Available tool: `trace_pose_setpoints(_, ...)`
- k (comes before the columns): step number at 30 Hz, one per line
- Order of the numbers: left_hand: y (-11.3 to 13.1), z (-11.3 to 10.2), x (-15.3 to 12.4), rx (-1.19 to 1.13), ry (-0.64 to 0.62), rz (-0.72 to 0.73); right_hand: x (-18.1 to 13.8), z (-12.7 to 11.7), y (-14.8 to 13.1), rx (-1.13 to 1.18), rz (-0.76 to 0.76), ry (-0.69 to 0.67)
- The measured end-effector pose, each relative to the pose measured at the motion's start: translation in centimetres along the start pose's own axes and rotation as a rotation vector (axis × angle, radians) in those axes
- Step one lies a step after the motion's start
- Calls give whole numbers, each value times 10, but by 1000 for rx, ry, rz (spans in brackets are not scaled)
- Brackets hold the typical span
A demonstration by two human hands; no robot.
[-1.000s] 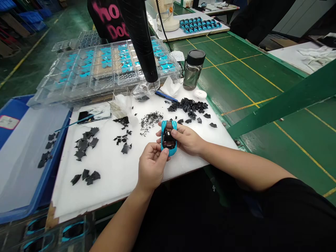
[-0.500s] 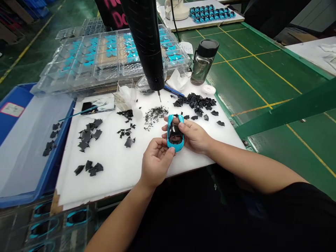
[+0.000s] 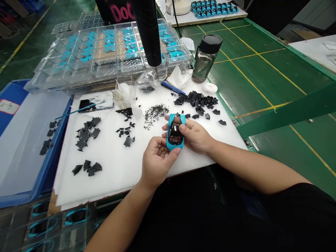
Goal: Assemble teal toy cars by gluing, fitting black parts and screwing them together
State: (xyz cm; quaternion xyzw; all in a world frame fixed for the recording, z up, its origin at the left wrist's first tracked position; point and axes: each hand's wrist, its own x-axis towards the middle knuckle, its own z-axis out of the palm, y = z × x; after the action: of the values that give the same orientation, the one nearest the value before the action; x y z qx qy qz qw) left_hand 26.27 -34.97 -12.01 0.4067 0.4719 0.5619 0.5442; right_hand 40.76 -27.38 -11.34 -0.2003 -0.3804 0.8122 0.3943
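Note:
Between my two hands is a turquoise toy car body [image 3: 175, 134] with a glossy black cabin, held above the white work board [image 3: 110, 178]. My left hand [image 3: 159, 159] is closed on its lower end, the thumb lying along the edge. At the upper right side my right hand [image 3: 195, 134] grips it, thumb on the black part and fingers behind. Just beyond the car lies a scatter of tiny black screws [image 3: 156, 113]. Above them hangs a black electric screwdriver [image 3: 151, 42], its thin bit pointing down, apart from both hands.
Black plastic parts lie in a heap [image 3: 201, 99] at right and in clusters [image 3: 85, 133] at left. A dark bottle [image 3: 206, 59] stands behind the heap. Clear compartment trays [image 3: 86, 52] with turquoise pieces fill the back. A blue bin [image 3: 39, 182] borders the left.
The screwdriver hangs higher in view, its bit farther from the screws. My left thumb has shifted slightly right along the car's lower end. The camera view has moved a little.

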Motion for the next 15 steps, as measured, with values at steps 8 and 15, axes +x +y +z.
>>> trace_pose_setpoints(8, -2, -2, -1, -24, -7, 26, 0, 0, 0, 49, 20, 4)
trace_pose_setpoints(15, -6, -7, -1, -57, -14, 4, 2, 1, 0, 88, 54, 52)
